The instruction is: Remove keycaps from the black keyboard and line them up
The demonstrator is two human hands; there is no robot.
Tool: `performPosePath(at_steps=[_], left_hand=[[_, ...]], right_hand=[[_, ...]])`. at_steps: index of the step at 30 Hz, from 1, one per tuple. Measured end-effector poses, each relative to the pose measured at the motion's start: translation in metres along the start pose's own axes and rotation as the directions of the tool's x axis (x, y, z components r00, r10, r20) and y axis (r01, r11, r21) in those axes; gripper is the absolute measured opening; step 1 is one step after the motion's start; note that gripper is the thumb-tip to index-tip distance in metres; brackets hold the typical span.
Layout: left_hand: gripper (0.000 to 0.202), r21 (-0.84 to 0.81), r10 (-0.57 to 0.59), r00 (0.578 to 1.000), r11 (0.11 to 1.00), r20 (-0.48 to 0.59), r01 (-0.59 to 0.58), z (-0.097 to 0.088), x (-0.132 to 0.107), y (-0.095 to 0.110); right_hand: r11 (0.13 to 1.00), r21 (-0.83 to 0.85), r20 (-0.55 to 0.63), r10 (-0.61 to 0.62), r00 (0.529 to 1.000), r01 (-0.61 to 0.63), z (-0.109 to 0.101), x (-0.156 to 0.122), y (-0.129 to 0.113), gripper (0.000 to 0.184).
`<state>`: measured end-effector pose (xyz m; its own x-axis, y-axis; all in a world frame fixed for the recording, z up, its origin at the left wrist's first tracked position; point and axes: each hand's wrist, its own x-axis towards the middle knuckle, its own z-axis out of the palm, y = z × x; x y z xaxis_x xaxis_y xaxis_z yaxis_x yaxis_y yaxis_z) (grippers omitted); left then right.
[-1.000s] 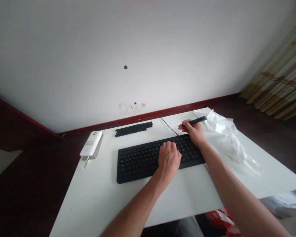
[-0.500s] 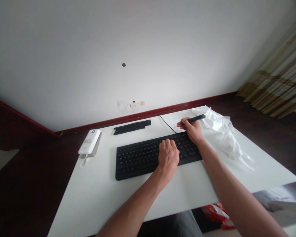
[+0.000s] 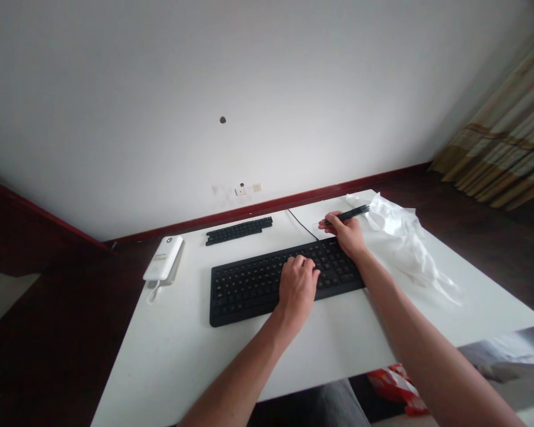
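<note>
A black keyboard (image 3: 244, 292) lies slightly slanted across the white table. My left hand (image 3: 297, 287) rests on the keys right of its middle, fingers bent and a little apart, thumb out to the right; nothing shows in it, though the fingertips are partly hidden. Over the keyboard's far right corner, my right hand (image 3: 346, 232) is closed around a thin black brush-like tool (image 3: 356, 212), whose dark, bristly-looking end points to the right. A small clear piece sticks out on the left of that hand. Behind the keyboard lies a separate black block of keycaps (image 3: 239, 232).
A white power bank (image 3: 164, 258) with a short white cable stands at the table's left edge. Crumpled clear plastic (image 3: 403, 237) covers the far right part of the table (image 3: 160, 362). The keyboard's black cord (image 3: 300, 221) runs to the far edge, near the wall.
My left hand has shifted slightly left on the keyboard, and its fingers have loosened from a fist-like curl, the thumb now apart. My right hand keeps its hold on the black brush-like tool.
</note>
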<state>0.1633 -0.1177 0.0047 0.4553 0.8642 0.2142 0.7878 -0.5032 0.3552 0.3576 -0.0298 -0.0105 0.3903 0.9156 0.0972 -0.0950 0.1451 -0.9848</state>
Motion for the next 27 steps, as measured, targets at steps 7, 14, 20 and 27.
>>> performPosePath(at_steps=[7, 14, 20, 27], left_hand=[[0.003, 0.185, 0.044, 0.999, 0.982, -0.004, -0.042, 0.007, 0.001, 0.007], [0.004, 0.179, 0.017, 0.999, 0.984, -0.036, -0.01, 0.015, 0.002, 0.008], [0.007, 0.166, -0.008, 0.999, 0.986, -0.04, 0.014, 0.019, 0.004, 0.008], [0.007, 0.191, 0.004, 1.0, 0.982, -0.008, -0.003, 0.022, 0.007, 0.01]], right_hand=[[1.0, 0.022, -0.008, 0.004, 1.0, -0.004, 0.0, 0.0, -0.001, 0.03], [0.999, 0.051, 0.003, 0.009, 1.0, -0.009, -0.002, 0.0, 0.0, 0.027], [0.999, 0.045, 0.001, -0.005, 1.0, 0.005, -0.001, 0.0, 0.001, 0.029], [1.0, 0.027, 0.006, -0.012, 1.0, 0.011, -0.002, 0.0, 0.002, 0.027]])
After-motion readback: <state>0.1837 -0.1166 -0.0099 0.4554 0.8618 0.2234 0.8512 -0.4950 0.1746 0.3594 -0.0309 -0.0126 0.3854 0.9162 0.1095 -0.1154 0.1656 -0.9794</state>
